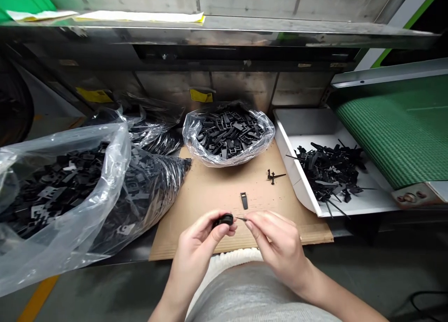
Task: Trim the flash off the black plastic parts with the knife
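Observation:
My left hand (201, 242) grips a small rounded black plastic part (224, 220) between thumb and fingers, above the front of the cardboard sheet (206, 191). My right hand (276, 238) pinches a thin, dark, pointed piece (241, 219) whose tip points at the black part; whether the two touch I cannot tell. Just beyond my hands lies a flat black clip (244, 200) with a square opening at one end. Farther right on the cardboard rests a branched black sprue (275, 176).
A clear bag (192, 130) full of black clips stands at the back. Larger bags (119, 172) of black parts fill the left. At right, a white tray (297, 182) holds a heap of black sprues (332, 168) beside a green conveyor belt (402, 121). A metal ledge (227, 35) crosses above.

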Action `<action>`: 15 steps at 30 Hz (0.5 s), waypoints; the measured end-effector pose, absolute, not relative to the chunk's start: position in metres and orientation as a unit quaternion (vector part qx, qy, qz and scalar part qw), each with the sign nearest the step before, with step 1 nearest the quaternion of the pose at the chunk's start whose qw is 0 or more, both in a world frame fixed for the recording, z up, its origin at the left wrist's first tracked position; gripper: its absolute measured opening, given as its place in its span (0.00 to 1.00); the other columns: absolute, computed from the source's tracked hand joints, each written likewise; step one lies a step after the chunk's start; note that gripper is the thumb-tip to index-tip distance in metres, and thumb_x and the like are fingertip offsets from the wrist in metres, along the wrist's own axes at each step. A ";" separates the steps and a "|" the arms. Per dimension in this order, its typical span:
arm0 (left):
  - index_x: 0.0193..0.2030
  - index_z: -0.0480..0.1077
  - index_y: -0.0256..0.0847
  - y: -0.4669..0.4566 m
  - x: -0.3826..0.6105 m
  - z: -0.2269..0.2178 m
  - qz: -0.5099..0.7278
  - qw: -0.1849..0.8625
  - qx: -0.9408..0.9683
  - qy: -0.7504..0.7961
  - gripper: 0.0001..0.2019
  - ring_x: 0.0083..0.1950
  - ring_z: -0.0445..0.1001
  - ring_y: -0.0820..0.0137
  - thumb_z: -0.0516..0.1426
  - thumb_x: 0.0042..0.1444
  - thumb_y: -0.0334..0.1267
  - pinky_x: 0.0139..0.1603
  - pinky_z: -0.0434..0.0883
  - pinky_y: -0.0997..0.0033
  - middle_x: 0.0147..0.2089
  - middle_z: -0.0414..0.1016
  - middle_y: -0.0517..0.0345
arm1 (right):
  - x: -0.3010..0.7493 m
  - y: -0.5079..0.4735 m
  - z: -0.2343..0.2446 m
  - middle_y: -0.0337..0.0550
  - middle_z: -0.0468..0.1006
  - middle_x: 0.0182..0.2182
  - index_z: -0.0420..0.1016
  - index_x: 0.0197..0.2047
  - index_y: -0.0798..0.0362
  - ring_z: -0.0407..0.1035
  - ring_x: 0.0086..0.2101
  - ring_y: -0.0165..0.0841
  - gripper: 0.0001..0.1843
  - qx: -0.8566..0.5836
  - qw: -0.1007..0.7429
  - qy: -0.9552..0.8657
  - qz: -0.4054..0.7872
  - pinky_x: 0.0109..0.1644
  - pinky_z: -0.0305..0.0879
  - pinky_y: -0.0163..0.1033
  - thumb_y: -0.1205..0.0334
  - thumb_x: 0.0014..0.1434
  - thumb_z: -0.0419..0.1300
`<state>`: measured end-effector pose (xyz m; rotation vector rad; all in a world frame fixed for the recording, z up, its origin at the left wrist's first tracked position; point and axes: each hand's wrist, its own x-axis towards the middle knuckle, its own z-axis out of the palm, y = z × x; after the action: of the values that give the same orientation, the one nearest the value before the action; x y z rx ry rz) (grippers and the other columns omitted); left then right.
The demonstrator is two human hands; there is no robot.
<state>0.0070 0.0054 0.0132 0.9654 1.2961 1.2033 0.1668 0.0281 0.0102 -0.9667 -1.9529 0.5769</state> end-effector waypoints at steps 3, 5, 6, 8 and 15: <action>0.35 0.75 0.43 0.001 0.008 0.017 0.499 0.448 0.447 0.592 0.06 0.35 0.75 0.68 0.60 0.49 0.36 0.40 0.71 0.73 0.36 0.77 0.59 | 0.164 0.028 0.013 0.46 0.76 0.31 0.71 0.41 0.55 0.69 0.31 0.32 0.11 -0.366 0.441 -0.794 0.204 0.35 0.67 0.38 0.74 0.58 0.51; 0.35 0.75 0.45 -0.001 0.010 0.020 0.499 0.426 0.453 0.603 0.06 0.35 0.75 0.68 0.60 0.48 0.36 0.41 0.71 0.73 0.35 0.77 0.60 | 0.163 0.028 0.013 0.46 0.76 0.31 0.70 0.43 0.55 0.69 0.32 0.32 0.12 -0.361 0.445 -0.796 0.197 0.35 0.67 0.38 0.75 0.58 0.52; 0.35 0.75 0.46 -0.002 0.010 0.021 0.502 0.424 0.451 0.604 0.06 0.35 0.75 0.68 0.60 0.48 0.37 0.41 0.70 0.73 0.34 0.78 0.61 | 0.163 0.027 0.013 0.46 0.76 0.32 0.70 0.43 0.55 0.69 0.32 0.32 0.12 -0.359 0.445 -0.797 0.196 0.35 0.67 0.38 0.75 0.58 0.52; 0.35 0.75 0.47 -0.002 0.011 0.022 0.511 0.423 0.442 0.603 0.06 0.36 0.75 0.68 0.60 0.48 0.37 0.41 0.70 0.73 0.34 0.78 0.62 | 0.162 0.026 0.012 0.47 0.76 0.32 0.69 0.44 0.56 0.69 0.32 0.32 0.12 -0.355 0.444 -0.799 0.195 0.35 0.67 0.38 0.75 0.57 0.52; 0.35 0.76 0.47 -0.008 0.011 0.022 0.529 0.428 0.426 0.597 0.06 0.38 0.75 0.68 0.61 0.48 0.36 0.41 0.71 0.74 0.35 0.78 0.63 | 0.160 0.022 0.010 0.47 0.76 0.32 0.70 0.44 0.56 0.69 0.32 0.33 0.12 -0.358 0.438 -0.803 0.189 0.35 0.67 0.38 0.75 0.58 0.52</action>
<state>0.0105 -0.0078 0.0217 1.0641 1.4903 1.3201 0.1598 0.0223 0.0096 -0.8897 -1.9966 0.4695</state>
